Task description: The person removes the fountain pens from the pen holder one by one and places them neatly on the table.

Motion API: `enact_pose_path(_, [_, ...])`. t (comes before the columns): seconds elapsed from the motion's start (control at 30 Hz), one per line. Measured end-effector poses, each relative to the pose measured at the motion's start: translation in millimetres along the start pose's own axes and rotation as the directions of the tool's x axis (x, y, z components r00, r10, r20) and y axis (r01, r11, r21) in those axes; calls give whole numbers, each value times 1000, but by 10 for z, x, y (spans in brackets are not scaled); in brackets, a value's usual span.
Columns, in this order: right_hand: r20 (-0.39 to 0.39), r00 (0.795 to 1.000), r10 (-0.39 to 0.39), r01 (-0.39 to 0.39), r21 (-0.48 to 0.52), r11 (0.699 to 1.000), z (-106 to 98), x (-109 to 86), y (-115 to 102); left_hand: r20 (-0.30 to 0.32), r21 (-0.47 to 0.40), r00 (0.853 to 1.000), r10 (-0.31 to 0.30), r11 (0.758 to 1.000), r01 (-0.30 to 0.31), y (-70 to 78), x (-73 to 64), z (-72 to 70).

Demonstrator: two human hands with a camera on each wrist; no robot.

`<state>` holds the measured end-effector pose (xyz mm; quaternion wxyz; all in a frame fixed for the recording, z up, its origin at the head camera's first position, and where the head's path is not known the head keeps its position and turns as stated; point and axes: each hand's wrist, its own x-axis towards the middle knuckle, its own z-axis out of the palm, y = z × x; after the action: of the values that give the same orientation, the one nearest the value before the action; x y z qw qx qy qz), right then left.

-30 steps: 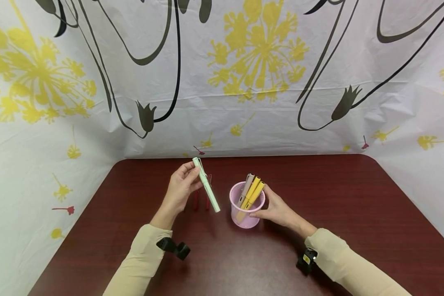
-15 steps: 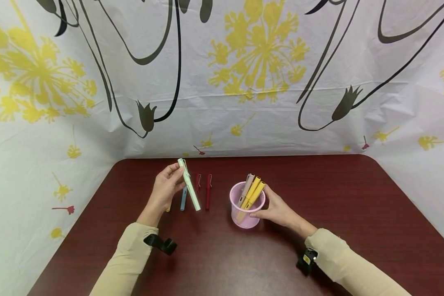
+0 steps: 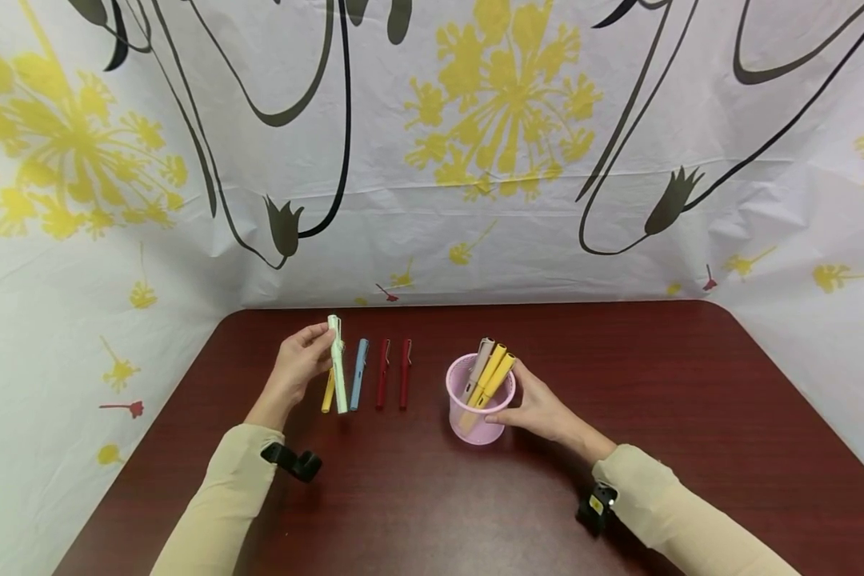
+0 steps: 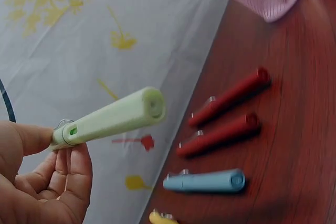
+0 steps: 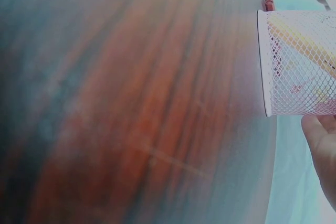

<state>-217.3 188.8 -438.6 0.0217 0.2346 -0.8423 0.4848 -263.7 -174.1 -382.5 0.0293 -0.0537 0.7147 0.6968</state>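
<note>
My left hand (image 3: 295, 368) pinches a pale green pen (image 3: 338, 368) near its clip end, between thumb and fingers. In the left wrist view that pen (image 4: 113, 119) is raised off the table, its other end pointing away from the hand. A yellow pen (image 3: 327, 392) lies partly hidden just behind it. To its right on the table lie a blue pen (image 3: 358, 376) and two dark red pens, one (image 3: 382, 376) beside the other (image 3: 406, 376). With thumb and fingers my right hand (image 3: 543, 406) holds the side of an upright pink mesh pen cup (image 3: 457, 414).
Inside the cup lean a greyish-pink pen (image 3: 479, 368) and two yellow pens, one (image 3: 491, 370) next to the other (image 3: 502, 374). The dark red-brown table (image 3: 432, 504) ends at the back against a white patterned cloth (image 3: 374, 160).
My left hand has carried the pale green pen leftward, from right of the red pens to beside the yellow pen, turning it more upright in view. The right hand and cup have stayed put.
</note>
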Motion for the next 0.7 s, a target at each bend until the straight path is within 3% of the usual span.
enact_pose_path(0.17, [5,1000,6,-6,10,1000,3,-1,-9,-18,107,999,-29,994,30,-35,65,-112])
enact_pose_path(0.37, [2,1000,8,-8,13,1000,6,-3,-16,-32,265,998,-47,963,54,-76,159,-247])
enact_pose_path(0.7, [-1,1000,15,-15,-3,1000,8,-2,-68,-48,393,998,-29,919,45,-265,283,-435])
